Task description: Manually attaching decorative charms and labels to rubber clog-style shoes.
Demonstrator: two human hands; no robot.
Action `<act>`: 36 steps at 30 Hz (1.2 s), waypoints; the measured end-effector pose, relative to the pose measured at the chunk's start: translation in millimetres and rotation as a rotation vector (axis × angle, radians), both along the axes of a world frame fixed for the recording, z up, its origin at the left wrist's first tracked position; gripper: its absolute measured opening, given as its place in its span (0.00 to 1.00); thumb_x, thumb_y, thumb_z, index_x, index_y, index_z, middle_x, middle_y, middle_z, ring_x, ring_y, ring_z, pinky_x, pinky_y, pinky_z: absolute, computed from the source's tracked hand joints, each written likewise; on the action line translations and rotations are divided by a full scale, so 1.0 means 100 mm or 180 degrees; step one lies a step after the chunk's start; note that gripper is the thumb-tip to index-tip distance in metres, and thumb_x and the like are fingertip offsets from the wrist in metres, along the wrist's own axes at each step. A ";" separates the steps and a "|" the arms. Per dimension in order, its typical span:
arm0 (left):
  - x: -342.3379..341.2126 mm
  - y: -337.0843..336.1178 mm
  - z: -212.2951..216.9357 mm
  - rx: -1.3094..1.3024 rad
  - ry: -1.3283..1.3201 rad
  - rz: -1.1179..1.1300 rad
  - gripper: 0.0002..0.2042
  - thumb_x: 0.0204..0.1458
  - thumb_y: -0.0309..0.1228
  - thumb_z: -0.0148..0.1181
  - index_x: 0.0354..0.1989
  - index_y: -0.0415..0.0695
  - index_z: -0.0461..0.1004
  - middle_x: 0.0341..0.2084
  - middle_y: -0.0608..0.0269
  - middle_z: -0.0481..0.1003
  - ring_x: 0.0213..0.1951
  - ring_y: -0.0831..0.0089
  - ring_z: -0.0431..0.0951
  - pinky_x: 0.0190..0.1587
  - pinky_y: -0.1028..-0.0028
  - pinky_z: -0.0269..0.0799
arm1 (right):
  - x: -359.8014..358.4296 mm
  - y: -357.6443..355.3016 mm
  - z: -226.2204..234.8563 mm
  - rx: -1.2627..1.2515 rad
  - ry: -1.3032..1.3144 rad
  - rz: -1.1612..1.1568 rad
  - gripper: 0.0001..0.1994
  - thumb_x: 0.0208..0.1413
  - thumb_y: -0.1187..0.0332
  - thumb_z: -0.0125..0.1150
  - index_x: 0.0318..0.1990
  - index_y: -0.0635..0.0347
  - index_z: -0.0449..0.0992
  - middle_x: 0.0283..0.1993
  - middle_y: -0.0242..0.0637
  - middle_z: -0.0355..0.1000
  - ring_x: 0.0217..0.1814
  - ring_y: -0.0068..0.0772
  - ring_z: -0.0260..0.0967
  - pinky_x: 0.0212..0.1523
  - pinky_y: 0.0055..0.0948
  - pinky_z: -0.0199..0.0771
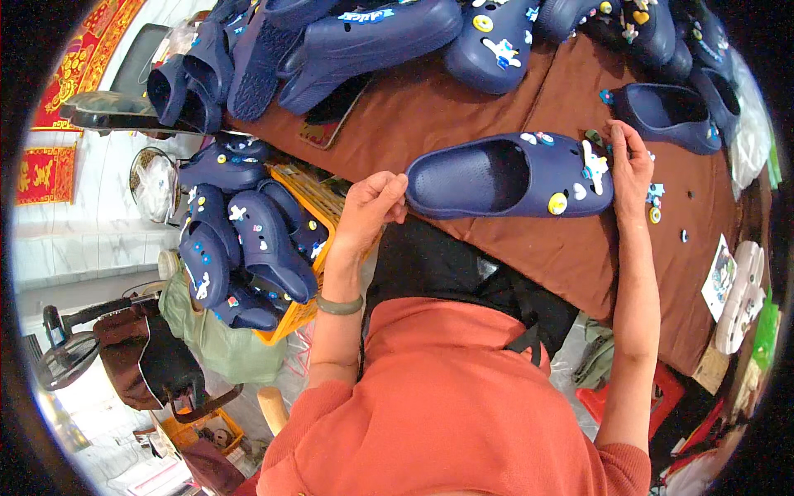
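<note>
Head view: left hand (374, 205) pinches a navy clog (543, 178) by its heel; right hand (632, 169) touches the toe, grip unclear.

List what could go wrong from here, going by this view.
1. The left hand pinches the navy clog just at its heel edge, so the heel could slip free if that pinch loosens.
2. Loose charms lie on the brown cloth close by the right hand; a sideways sweep might scatter them.
3. The clogs in the basket are heaped above the yellow rim; a bump could tip some out.
</note>
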State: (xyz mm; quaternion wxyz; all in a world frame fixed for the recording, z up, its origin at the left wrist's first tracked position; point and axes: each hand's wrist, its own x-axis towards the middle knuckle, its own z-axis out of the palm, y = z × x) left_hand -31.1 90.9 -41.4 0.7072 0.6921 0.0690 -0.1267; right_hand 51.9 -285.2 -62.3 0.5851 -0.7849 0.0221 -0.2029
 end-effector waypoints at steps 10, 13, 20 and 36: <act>-0.07 -0.04 -0.34 -0.1405 -0.0397 0.0345 0.13 0.58 0.36 0.55 0.22 0.45 0.68 0.18 0.66 0.69 0.23 0.74 0.71 0.27 0.76 0.63 | 0.01 -0.04 -0.02 -0.0101 0.0026 0.0009 0.11 0.62 0.66 0.55 0.44 0.63 0.77 0.40 0.28 0.76 0.44 0.17 0.69 0.47 0.19 0.67; -0.07 -0.02 -0.39 -0.1554 -0.0386 0.0362 0.12 0.59 0.35 0.53 0.24 0.44 0.69 0.18 0.65 0.69 0.24 0.72 0.71 0.28 0.75 0.64 | 0.01 -0.05 -0.03 -0.0156 -0.0030 0.0012 0.11 0.62 0.66 0.55 0.44 0.64 0.77 0.41 0.29 0.76 0.45 0.17 0.68 0.49 0.20 0.66; -0.15 -0.01 -0.35 -0.1464 -0.0262 0.0183 0.11 0.60 0.35 0.51 0.29 0.43 0.70 0.19 0.64 0.70 0.26 0.71 0.72 0.30 0.76 0.63 | -0.02 -0.03 0.01 -0.0229 0.0093 0.0044 0.12 0.63 0.67 0.53 0.46 0.66 0.75 0.43 0.33 0.75 0.47 0.23 0.71 0.52 0.22 0.68; -0.06 0.04 -0.31 -0.0047 -0.0616 0.1052 0.13 0.60 0.33 0.52 0.22 0.44 0.67 0.17 0.68 0.66 0.23 0.76 0.68 0.31 0.76 0.62 | 0.01 0.00 -0.01 -0.0088 -0.0072 0.0070 0.10 0.62 0.67 0.55 0.42 0.64 0.77 0.39 0.29 0.76 0.42 0.18 0.68 0.46 0.20 0.67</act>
